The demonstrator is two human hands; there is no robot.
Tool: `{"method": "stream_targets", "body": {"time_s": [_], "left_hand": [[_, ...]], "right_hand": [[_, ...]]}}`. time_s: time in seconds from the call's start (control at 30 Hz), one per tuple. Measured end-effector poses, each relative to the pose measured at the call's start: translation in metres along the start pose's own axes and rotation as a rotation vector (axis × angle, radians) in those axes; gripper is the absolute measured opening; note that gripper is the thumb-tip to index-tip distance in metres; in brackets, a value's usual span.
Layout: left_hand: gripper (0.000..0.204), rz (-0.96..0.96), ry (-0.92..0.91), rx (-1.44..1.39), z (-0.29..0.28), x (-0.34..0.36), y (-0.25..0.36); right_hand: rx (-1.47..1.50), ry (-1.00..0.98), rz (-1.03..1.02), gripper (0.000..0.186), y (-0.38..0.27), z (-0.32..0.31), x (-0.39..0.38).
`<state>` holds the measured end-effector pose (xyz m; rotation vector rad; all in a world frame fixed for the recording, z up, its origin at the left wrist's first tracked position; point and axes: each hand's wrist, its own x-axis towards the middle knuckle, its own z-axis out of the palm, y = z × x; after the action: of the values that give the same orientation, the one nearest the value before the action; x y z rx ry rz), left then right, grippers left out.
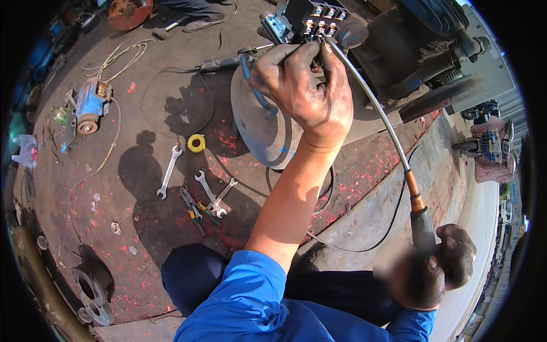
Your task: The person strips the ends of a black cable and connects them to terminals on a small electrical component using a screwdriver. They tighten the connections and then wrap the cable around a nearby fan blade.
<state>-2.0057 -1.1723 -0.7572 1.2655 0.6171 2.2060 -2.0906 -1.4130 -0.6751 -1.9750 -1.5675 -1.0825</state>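
Observation:
My left hand (305, 94) reaches up with curled fingers to a black terminal block (310, 20) with metal screw terminals on a dirty machine (393, 51); its fingertips touch the tip of a long curved-looking metal rod (373, 102), and what else they pinch is hidden. The rod runs down through a copper-coloured section (415, 188) into a dark handle (423, 231). My right hand (433, 271), blackened and partly blurred, is closed around that handle. Beside the block is a small metal fitting (276, 28), and a blue hose (253, 85) lies under my left hand.
Several wrenches (168, 171), pliers (194, 208) and yellow tape (196, 143) lie on the stained floor. A blue motor (91, 105), cable coils (122, 54) and metal flanges (91, 290) are at left. Another person's foot (199, 23) shows at top. Parked scooters (490, 148) stand at right.

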Motion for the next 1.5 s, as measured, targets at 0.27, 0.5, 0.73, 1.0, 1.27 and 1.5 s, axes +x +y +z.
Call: {"method": "stream_targets", "body": {"time_s": [0.27,0.5,0.73,1.0,1.27,1.5], "left_hand": [[0.017,-0.046,-0.069,-0.01,-0.003,0.0,0.009],[0.012,-0.072,-0.081,-0.035,-0.004,-0.001,0.01],[0.014,-0.01,-0.124,-0.019,-0.007,0.003,0.006],[0.015,0.0,-0.146,0.023,-0.011,0.006,0.009],[0.019,0.041,-0.22,0.076,-0.017,0.009,0.009],[0.017,0.019,-0.323,0.041,-0.033,0.024,0.009]], "right_hand": [[0.116,-0.196,0.13,0.046,0.006,-0.023,-0.003],[0.166,-0.157,0.436,0.041,0.004,-0.032,-0.009],[0.146,-0.264,0.237,0.054,0.016,-0.041,-0.009],[0.053,-0.098,-0.015,0.049,0.019,-0.01,-0.006],[-0.009,-0.391,0.097,0.054,0.01,-0.004,-0.003],[0.618,-0.428,0.74,0.044,-0.018,-0.018,0.014]]}}
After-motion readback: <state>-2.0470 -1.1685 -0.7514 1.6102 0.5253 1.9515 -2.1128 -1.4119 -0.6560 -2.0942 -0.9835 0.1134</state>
